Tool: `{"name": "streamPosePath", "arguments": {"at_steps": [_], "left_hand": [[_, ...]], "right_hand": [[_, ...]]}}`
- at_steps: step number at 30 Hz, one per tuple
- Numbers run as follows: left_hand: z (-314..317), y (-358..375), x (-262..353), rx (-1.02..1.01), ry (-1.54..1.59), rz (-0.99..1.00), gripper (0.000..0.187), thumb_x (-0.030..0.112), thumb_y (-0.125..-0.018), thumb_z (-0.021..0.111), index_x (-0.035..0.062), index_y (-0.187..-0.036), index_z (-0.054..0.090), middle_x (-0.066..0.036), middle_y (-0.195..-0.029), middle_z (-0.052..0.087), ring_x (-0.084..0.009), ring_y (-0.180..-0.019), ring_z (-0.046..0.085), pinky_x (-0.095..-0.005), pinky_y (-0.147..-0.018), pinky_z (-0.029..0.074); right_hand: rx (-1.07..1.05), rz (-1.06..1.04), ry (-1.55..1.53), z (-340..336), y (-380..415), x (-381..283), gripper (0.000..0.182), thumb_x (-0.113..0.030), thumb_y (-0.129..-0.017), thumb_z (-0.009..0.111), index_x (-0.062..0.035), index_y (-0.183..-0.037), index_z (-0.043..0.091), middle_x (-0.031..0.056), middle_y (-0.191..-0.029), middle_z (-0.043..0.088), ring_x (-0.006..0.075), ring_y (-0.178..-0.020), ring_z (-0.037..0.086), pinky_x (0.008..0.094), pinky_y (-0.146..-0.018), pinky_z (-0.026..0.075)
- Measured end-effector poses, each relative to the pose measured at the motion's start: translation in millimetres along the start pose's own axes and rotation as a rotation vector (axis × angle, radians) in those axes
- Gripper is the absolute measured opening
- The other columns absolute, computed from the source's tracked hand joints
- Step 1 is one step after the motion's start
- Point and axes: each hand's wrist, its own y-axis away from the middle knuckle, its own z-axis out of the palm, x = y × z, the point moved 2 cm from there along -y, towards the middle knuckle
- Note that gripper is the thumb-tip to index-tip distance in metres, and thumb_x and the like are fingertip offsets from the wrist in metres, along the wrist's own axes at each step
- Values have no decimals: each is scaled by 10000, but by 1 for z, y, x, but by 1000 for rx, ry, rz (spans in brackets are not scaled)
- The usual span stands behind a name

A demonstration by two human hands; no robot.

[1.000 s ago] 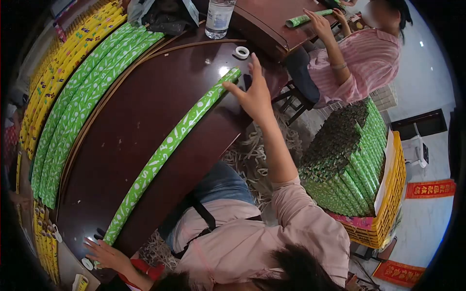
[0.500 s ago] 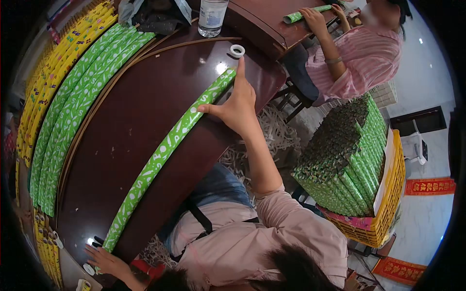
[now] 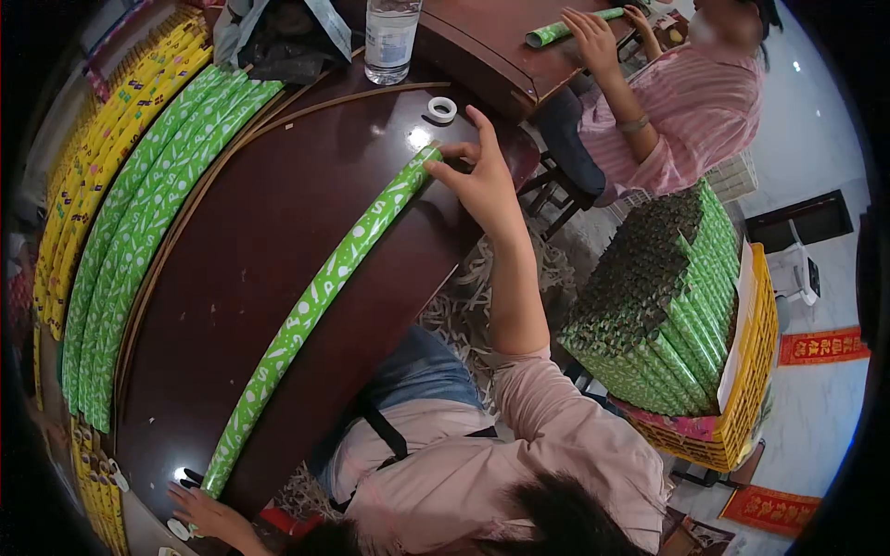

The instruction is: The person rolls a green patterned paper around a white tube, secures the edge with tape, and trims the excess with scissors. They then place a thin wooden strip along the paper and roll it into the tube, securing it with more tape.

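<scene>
A long green gift wrap roll [image 3: 311, 301] with white letters and shapes lies slantwise across the dark table. At its upper end, my right hand [image 3: 484, 185] has thumb and a finger closed at the roll's tip, while the index finger points up beside a white ring-shaped tape roll [image 3: 441, 110]. My left hand [image 3: 215, 519] rests at the lower end, fingers stretched out and the palm side against the roll's end. Another small white ring [image 3: 178, 529] sits under that hand's edge.
Green rolls [image 3: 153, 241] and yellow rolls [image 3: 102, 176] line the table's left side, behind brown strips [image 3: 171, 222]. A water bottle [image 3: 389, 42] stands at the back. To the right, a yellow crate [image 3: 742, 389] holds many green rolls. A co-worker [image 3: 667, 120] sits at another table.
My right thumb has slid up the roll to its tip, and the spread hand has drawn together there. My left hand stays at the lower end. The co-worker's hand has lifted off their roll.
</scene>
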Motion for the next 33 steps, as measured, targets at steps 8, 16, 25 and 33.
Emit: {"name": "streamPosePath", "arguments": {"at_steps": [8, 16, 25, 33], "left_hand": [[43, -17, -40, 103, 20, 171, 586, 466, -1044, 150, 138, -1505, 303, -158, -1533, 311, -413, -1392, 291, -552, -1119, 245], [78, -39, -63, 34, -263, 145, 591, 512, -1034, 133, 213, -1513, 305, -123, -1544, 307, -411, -1351, 364, -586, -1057, 330], [82, -42, -61, 103, -266, 123, 588, 500, -1036, 124, 207, -1510, 313, -119, -1538, 320, -406, -1347, 370, -588, -1054, 337], [93, -46, -62, 138, -326, 35, 579, 501, -1039, 163, 203, -1514, 303, -93, -1525, 352, -349, -1323, 412, -536, -1010, 407]], "right_hand": [[-152, 40, -116, 3, -18, 5, 852, -71, -720, 820, -44, -1393, 300, 81, -845, 646, 150, -815, 628, 311, -808, 491], [-241, 2, -161, -13, -19, 14, 848, -27, -709, 811, -45, -1383, 297, 72, -861, 650, 153, -859, 602, 318, -894, 443], [-327, 56, -260, -27, -21, 15, 779, 87, -764, 672, -53, -1415, 269, 100, -947, 656, 168, -953, 607, 318, -946, 425], [-231, 141, -352, -29, -19, 14, 694, 65, -801, 574, -26, -1428, 292, 58, -936, 633, 151, -1033, 587, 289, -971, 415]]}}
